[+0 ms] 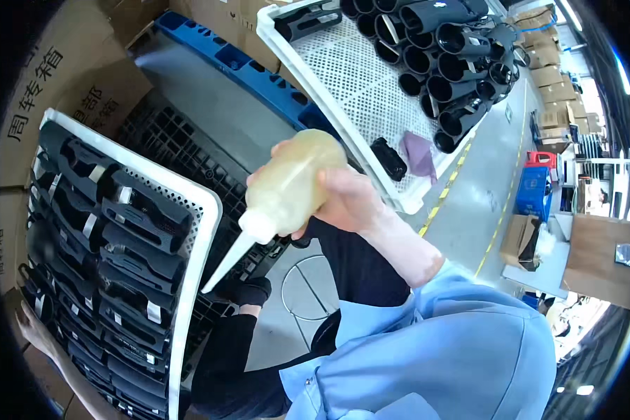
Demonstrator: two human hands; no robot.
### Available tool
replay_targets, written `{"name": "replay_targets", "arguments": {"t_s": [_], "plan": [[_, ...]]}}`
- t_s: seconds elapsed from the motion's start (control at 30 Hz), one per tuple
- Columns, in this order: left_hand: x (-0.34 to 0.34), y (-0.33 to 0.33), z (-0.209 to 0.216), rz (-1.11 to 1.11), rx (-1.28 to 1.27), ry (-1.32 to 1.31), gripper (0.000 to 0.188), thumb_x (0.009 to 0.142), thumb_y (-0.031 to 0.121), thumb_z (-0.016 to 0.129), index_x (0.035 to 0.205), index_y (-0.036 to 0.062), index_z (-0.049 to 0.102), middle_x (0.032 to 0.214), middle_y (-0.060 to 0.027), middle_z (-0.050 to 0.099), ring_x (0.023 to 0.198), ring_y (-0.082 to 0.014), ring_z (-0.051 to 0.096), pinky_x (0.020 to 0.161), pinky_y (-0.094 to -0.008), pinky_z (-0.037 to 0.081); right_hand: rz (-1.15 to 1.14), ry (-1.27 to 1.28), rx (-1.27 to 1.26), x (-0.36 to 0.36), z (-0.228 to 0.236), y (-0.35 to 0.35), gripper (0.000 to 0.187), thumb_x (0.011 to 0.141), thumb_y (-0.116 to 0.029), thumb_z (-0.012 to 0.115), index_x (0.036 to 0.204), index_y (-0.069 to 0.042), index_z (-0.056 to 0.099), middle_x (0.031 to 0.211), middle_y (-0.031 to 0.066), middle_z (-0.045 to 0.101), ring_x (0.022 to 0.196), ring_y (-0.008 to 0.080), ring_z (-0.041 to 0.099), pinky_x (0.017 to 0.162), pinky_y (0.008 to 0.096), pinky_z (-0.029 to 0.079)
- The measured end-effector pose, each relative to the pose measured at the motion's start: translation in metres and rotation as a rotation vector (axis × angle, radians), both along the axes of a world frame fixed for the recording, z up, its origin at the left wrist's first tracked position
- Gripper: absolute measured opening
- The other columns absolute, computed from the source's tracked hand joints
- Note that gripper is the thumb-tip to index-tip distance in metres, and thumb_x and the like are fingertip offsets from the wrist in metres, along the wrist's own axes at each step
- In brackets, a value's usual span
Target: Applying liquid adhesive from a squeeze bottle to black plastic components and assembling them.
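Observation:
My right hand (346,196) is wrapped around a translucent, yellowish squeeze bottle (294,175) with a white cap. The bottle is tilted, and its long tapered nozzle points down and left toward the white tray (196,280). Rows of black, curved plastic parts (129,273) with small light-coloured strips fill that tray. At the lower left, beyond the tray's outer side, my left hand (33,330) is beside the parts. Its fingers look stretched out and apart, with nothing visible in them.
A second white perforated tray (357,133) holds several black tubular parts (448,70), a black piece (388,159) and a purple cloth (418,154). Behind are a blue pallet (231,63) and cardboard boxes (70,70). A stool's metal ring (283,283) stands near my legs. A blue crate (534,192) is at right.

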State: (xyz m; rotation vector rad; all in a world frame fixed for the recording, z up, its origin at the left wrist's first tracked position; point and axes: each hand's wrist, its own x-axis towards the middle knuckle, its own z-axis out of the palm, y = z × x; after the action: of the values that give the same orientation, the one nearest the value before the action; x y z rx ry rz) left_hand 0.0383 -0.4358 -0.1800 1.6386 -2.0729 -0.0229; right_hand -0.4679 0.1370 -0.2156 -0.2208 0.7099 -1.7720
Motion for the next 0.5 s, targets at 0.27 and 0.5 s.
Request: {"name": "replay_targets", "arguments": {"t_s": [0.27, 0.5], "plan": [[-0.179, 0.41, 0.004, -0.389, 0.043, 0.54, 0.048, 0.104, 0.019, 0.056, 0.149, 0.0082, 0.043, 0.141, -0.0158, 0.053, 0.116, -0.0258, 0.064, 0.099, -0.0342, 0.054, 0.028, -0.088, -0.154, -0.009, 0.0, 0.018, 0.067, 0.094, -0.031, 0.066, 0.147, -0.003, 0.037, 0.131, 0.0263, 0.053, 0.096, 0.0348, 0.065, 0.066, 0.0363, 0.061], [-0.209, 0.596, -0.042, -0.381, 0.589, 0.704, 0.053, 0.101, 0.008, 0.058, 0.15, 0.0058, 0.038, 0.146, -0.0171, 0.048, 0.097, -0.0206, 0.068, 0.086, -0.029, 0.053, -0.17, -0.309, -0.17, -0.042, -0.003, 0.032, 0.062, 0.092, -0.027, 0.072, 0.137, 0.001, 0.04, 0.124, 0.02, 0.049, 0.093, 0.0232, 0.052, 0.068, 0.0284, 0.048]]}}
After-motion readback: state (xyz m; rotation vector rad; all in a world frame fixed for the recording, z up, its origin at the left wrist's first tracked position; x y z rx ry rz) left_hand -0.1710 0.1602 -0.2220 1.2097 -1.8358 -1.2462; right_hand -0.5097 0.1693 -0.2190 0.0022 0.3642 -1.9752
